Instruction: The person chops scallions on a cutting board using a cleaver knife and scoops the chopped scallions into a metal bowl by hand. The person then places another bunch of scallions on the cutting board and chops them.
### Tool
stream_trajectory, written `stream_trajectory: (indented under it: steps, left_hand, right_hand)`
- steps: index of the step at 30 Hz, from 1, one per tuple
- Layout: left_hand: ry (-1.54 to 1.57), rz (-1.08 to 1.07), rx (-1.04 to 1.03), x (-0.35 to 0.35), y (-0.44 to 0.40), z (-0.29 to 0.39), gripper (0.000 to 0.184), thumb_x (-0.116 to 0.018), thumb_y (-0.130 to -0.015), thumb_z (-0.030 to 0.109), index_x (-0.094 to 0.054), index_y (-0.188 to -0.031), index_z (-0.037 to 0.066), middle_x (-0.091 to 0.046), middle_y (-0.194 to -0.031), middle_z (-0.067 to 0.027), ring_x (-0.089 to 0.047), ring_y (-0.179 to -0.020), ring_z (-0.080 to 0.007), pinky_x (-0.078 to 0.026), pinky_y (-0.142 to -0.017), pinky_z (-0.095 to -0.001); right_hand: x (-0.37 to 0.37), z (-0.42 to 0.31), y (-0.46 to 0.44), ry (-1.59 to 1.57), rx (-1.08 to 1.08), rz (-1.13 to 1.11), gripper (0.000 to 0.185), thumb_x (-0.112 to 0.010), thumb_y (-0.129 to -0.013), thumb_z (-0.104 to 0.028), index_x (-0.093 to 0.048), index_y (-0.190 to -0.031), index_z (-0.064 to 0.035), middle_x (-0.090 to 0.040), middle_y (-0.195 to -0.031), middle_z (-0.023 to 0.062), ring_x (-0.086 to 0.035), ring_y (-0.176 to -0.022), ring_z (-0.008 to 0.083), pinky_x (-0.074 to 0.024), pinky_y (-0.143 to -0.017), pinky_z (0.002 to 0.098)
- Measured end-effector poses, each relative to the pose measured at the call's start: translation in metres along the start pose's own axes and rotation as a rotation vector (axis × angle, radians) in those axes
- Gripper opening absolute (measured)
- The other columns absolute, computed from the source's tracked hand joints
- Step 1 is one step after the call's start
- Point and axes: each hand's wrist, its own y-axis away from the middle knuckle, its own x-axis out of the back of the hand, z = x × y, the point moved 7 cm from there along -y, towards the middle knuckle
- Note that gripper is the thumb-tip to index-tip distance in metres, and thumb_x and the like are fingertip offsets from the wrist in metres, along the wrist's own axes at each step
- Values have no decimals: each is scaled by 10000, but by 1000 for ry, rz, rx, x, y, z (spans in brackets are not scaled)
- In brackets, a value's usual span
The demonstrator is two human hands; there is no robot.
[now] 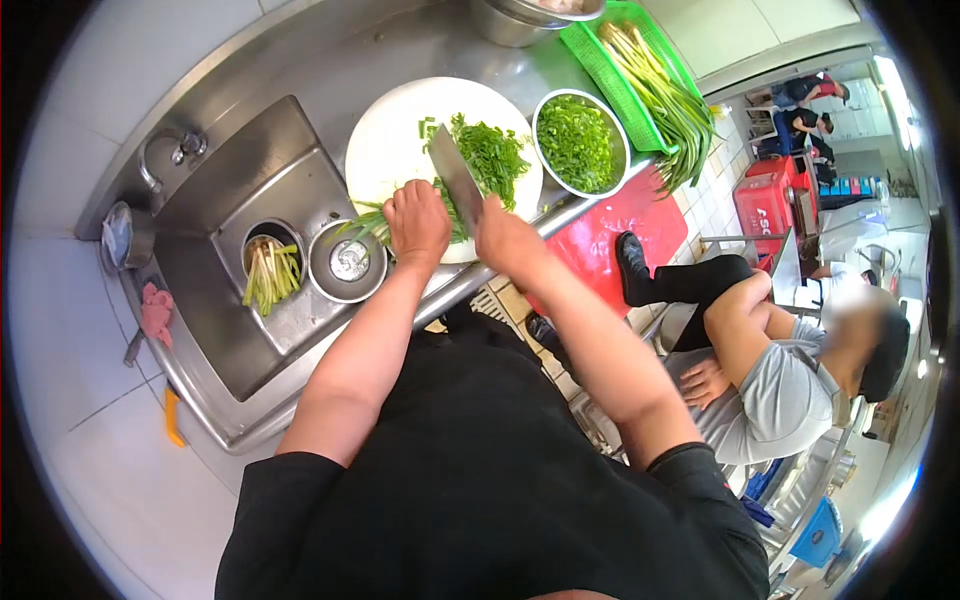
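My right hand [508,238] grips the handle of a broad-bladed cleaver [455,172], its blade standing across the green onions on a round white cutting board [385,115]. Just left of the blade, my left hand [417,222] presses with curled fingers on a bunch of green onions [372,226], whose stalks stick out to its left. A pile of chopped green onion [492,160] lies right of the cleaver. Beside the board stands a bowl of finely chopped green onion [578,145].
Whole green onions [655,85] lie in a green basket [592,58] at back right. A metal bowl [347,262] sits by the sink [225,340], which holds a pot with onion stalks [272,278]. A seated person [770,390] is close on my right, near a red mat [615,245].
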Motion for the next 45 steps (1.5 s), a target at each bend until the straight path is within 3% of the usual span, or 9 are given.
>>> stream_trajectory:
  steps: [2,4,7,11,30,33,36,39,45]
  left_hand:
    - [-4,20,-14,2,0,0,178,-595,-1043,232,-634,-1096,66,-646,-1125,-127,-583,-1118,-323,-390,-1027,-498]
    - [0,34,-19,2,2,1,180,-594,-1041,231,-639,-1092,65,-647,-1128,-127,-583,-1121,-323,-390,-1029,-498]
    - [41,9,10,1,2,-3,187,-549,-1058,226,-643,-1092,67,-644,-1127,-143,-577,-1134,-342,-379,-1037,-506]
    - [57,-6,34,3,1,-3,190,-537,-1057,221,-644,-1093,68,-648,-1135,-148,-578,-1137,-348,-376,-1034,-510]
    - [78,52,128,3,-23,20,212,-631,-1040,246,-704,-1186,111,-732,-1240,-76,-559,-1328,-288,-300,-1154,-541]
    - [226,159,-22,26,-31,6,250,-671,-1014,183,-719,-1243,95,-726,-1332,-90,-601,-1310,-308,-343,-1172,-519]
    - [380,-11,297,35,-75,-27,169,-742,-972,239,-761,-1041,87,-783,-1087,-146,-734,-1005,-352,-555,-894,-488]
    - [245,-164,197,7,-122,-39,165,-766,-944,237,-762,-913,75,-779,-985,-170,-743,-901,-375,-576,-786,-500]
    - [67,-210,118,-24,-149,-36,214,-672,-972,221,-778,-941,37,-758,-1061,-218,-737,-980,-417,-581,-884,-535]
  right_hand:
    - [33,-25,-15,6,56,-12,275,-500,-1007,-130,-515,-1200,66,-733,-1009,381,-753,-959,515,-596,-868,599]
    - [51,-42,2,-82,-174,-344,278,-515,-992,-106,-520,-1185,94,-731,-1026,388,-756,-967,511,-604,-881,566]
    - [-7,-6,51,130,97,-75,299,-553,-960,-67,-485,-1194,105,-730,-961,383,-759,-909,515,-601,-815,624]
    - [-54,26,89,20,-102,-36,246,-558,-1020,-144,-475,-1146,50,-715,-841,356,-745,-837,529,-600,-759,627]
    - [12,35,23,-24,80,136,201,-533,-1068,-203,-479,-1154,-29,-704,-804,331,-700,-789,554,-537,-736,687]
    - [9,38,29,-44,85,139,192,-534,-1068,-198,-486,-1132,-24,-704,-793,320,-697,-781,550,-535,-742,679]
    - [12,35,34,-74,74,128,191,-536,-1066,-196,-488,-1123,-20,-705,-798,320,-695,-778,551,-530,-738,681]
    - [6,37,33,-53,92,155,182,-527,-1056,-179,-494,-1129,-16,-711,-793,309,-708,-777,540,-549,-728,663]
    - [5,33,34,6,99,215,162,-519,-1040,-158,-506,-1132,-25,-714,-764,289,-722,-737,516,-576,-679,637]
